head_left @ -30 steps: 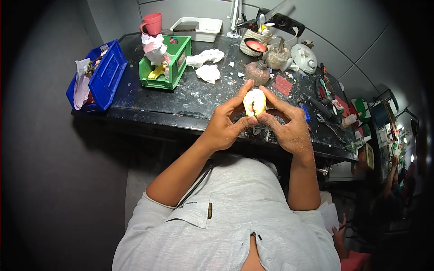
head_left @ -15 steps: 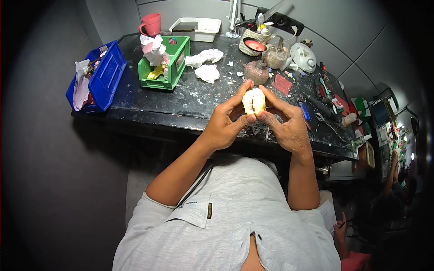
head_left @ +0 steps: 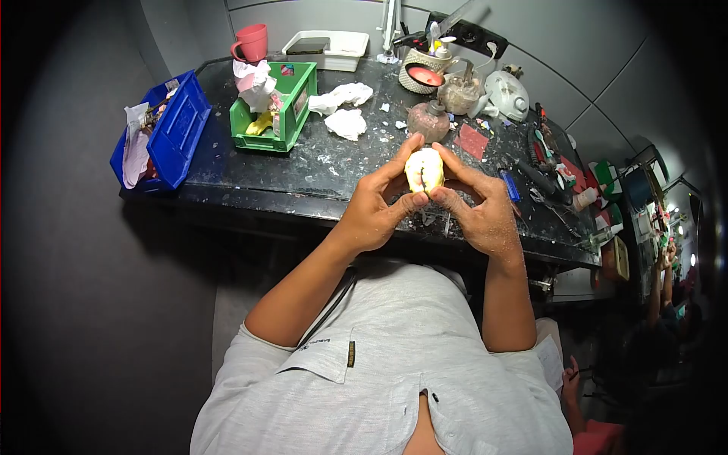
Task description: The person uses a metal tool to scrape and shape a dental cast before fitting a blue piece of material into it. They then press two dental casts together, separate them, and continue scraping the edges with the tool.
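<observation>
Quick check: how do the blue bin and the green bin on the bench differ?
The blue bin sits at the bench's left edge, partly overhanging it; the green bin stands further in, fully on the bench. The blue bin looks larger and holds pale sheets or cloth; the green bin holds a yellow piece with white wrapping piled at its back. Both are open-fronted plastic bins, away from the hands.

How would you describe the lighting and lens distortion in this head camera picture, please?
Head view: strong fisheye, the workbench edge bows and corners go black; light falls evenly on the bench; the pale cast held by left hand and right hand is slightly overexposed; the far right is dim.
</observation>
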{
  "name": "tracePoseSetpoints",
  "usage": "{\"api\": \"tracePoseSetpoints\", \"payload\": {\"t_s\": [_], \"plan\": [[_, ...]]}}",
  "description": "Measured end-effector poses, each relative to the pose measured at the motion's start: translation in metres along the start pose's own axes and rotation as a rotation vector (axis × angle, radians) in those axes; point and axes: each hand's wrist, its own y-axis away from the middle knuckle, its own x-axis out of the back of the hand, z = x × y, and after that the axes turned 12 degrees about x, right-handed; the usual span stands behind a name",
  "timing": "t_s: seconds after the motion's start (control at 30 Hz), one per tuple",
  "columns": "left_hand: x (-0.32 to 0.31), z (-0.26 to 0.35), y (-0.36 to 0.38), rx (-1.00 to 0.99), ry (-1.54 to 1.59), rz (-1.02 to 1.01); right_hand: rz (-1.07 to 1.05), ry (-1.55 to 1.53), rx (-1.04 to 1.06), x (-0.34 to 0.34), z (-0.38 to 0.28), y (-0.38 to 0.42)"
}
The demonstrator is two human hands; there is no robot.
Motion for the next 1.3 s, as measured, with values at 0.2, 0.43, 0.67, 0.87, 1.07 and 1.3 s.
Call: {"api": "tracePoseSetpoints", "payload": {"t_s": [0.2, 0.43, 0.67, 0.87, 1.07, 1.3], "plan": [[0.001, -0.005, -0.001, -0.019, -0.005, 0.024, 0.010, -0.006, -0.017, 0.002, 0.002, -0.001], [0.002, -0.003, -0.001, 0.090, 0.132, 0.031, -0.035, 0.074, -0.186, 0.003, -0.014, -0.017], [0.010, 0.003, -0.007, 0.303, 0.432, -0.035, -0.123, 0.326, -0.160, 0.001, -0.019, -0.045], [0.015, 0.008, -0.010, 0.337, 0.569, -0.015, -0.314, 0.471, -0.112, 0.004, -0.011, -0.075], [0.017, 0.005, -0.009, 0.343, 0.651, -0.022, -0.311, 0.451, -0.114, 0.006, -0.012, -0.081], [0.017, 0.007, -0.010, 0.364, 0.668, -0.080, -0.339, 0.534, -0.130, 0.007, -0.023, -0.083]]}}
